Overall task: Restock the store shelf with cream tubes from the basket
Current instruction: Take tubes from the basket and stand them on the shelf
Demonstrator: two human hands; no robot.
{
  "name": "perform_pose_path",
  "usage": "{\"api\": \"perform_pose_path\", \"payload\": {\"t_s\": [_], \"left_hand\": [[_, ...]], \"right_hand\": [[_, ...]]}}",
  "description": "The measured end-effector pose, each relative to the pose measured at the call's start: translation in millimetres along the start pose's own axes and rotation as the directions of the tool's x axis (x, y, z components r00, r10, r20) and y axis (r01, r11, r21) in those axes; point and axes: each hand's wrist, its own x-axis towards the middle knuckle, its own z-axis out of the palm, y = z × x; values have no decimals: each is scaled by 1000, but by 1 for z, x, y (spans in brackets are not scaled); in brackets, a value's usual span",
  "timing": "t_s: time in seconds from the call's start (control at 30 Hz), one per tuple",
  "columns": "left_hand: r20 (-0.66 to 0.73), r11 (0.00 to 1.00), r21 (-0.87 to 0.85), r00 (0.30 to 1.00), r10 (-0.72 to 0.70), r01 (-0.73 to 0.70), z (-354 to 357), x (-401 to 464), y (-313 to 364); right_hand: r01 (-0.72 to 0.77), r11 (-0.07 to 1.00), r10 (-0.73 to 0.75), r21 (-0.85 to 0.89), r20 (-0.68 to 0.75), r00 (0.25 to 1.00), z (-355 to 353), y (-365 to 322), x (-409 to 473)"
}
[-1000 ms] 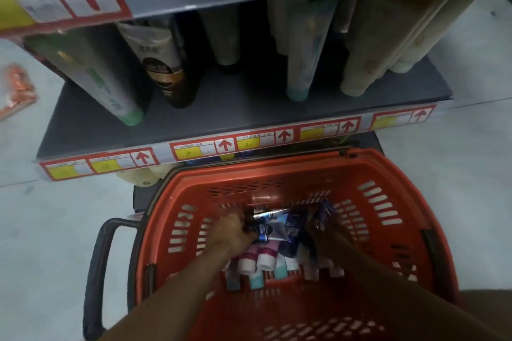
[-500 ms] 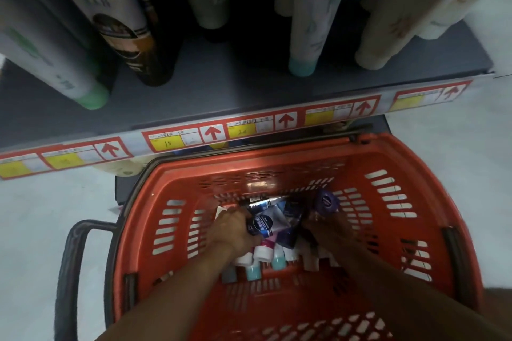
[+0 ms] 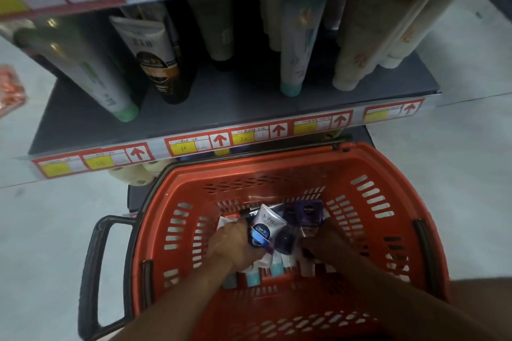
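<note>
While your left hand [image 3: 235, 246] curls round the white-and-blue cream tube [image 3: 266, 230] and your right hand [image 3: 324, 241] pinches a purple tube [image 3: 307, 214], both low in the basket [image 3: 388, 163], loose tubes [image 3: 277, 266] beneath your knuckles could snag and spill.

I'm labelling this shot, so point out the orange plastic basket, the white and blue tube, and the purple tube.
Orange plastic basket [image 3: 368, 174]: head view, far rim.
White and blue tube [image 3: 267, 225]: head view, label.
Purple tube [image 3: 308, 213]: head view, front face.
</note>
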Motion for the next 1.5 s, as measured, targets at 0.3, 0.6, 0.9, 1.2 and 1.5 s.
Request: {"api": "perform_pose_path", "payload": {"t_s": [0.3,0.6,0.9,1.2,1.5], "left_hand": [[-221,977,-212,974,-55,7,-42,-53,8],[-451,965,-243,892,-26,-95,-87,-113,20],[-656,927,-278,754,7,-250,-141,-175,30],[-833,892,-254,554,-5,-375,-199,-223,36],[-911,846,-276,405,-79,-455,-273,-249,34]], "right_hand": [[227,974,-228,-23,-120,966,-12,-20,-35],[365,930,-364,-41,-236,901,-40,-52,-86],[544,838,-517,-37,-374,770,-94,-112,-181],[695,718,-625,-40,-477,618,-129,-172,-247],[802,592,-695,-73,-550,463,-154,-233,-294]]}}
